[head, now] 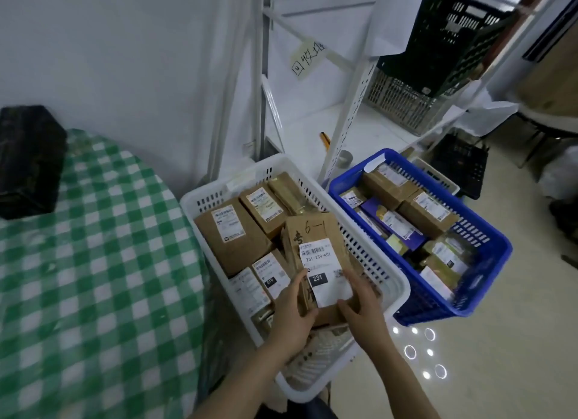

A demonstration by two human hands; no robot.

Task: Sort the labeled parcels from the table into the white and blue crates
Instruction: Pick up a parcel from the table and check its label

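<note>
Over the white crate I hold a brown cardboard parcel with "6-1" handwritten on it and a white label reading 231. My left hand grips its lower left edge, thumb on the label. My right hand grips its lower right corner. The white crate holds several brown labeled parcels. Right of it, the blue crate holds several brown and purple labeled parcels.
A table with a green-and-white checked cloth fills the left, with a black box at its far end. White metal shelving stands behind the crates, carrying a black crate and a grey basket.
</note>
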